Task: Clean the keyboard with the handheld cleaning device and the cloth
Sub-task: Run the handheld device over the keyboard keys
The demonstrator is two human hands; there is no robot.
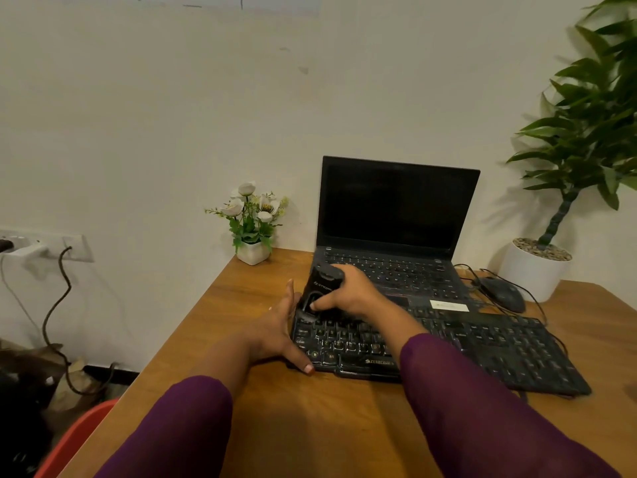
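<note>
A black keyboard (482,346) lies across the wooden desk (310,426), in front of the laptop. My right hand (348,293) grips a black handheld cleaning device (319,291), which stands upright over the keyboard's far left keys. My left hand (281,332) rests flat against the keyboard's left end, fingers straight and thumb at its front corner. No cloth is in sight.
An open black laptop (396,215) stands behind the keyboard, with a mouse (503,293) and cables to its right. A small white flower pot (253,251) sits at the desk's back left corner, a large potted plant (537,267) at the back right. An orange chair (76,439) stands left of the desk.
</note>
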